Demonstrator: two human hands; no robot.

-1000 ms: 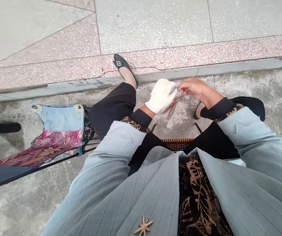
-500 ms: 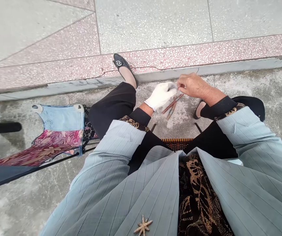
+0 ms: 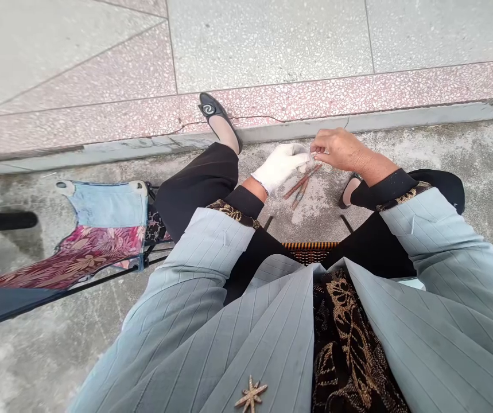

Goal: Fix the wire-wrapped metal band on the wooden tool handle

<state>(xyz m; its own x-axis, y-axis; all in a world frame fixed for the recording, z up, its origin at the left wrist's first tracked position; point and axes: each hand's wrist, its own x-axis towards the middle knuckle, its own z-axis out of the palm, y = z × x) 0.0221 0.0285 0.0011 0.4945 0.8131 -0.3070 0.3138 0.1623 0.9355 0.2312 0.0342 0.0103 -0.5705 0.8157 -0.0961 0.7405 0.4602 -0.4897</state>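
Observation:
My left hand (image 3: 279,167) wears a white cotton glove, and my right hand (image 3: 336,150) is bare. Their fingertips meet over my lap, pinching a small pale translucent piece (image 3: 303,156), too small to name. Just below lie two thin brown sticks (image 3: 301,186), their upper ends close to my right fingertips. I cannot tell whether either hand touches them. Grey striped jacket sleeves with batik cuffs cover my forearms.
Rough concrete ground (image 3: 323,215) lies below my hands, with a raised pink terrazzo step (image 3: 272,109) beyond it. My black flat shoes (image 3: 212,109) rest near that step. A folding seat with denim and floral cloth (image 3: 104,235) stands left, and a woven orange-and-black edge (image 3: 310,252) sits between my knees.
My bare right hand has shifted slightly up from its position a second ago, and the gloved hand has moved slightly left. The brown sticks look unmoved.

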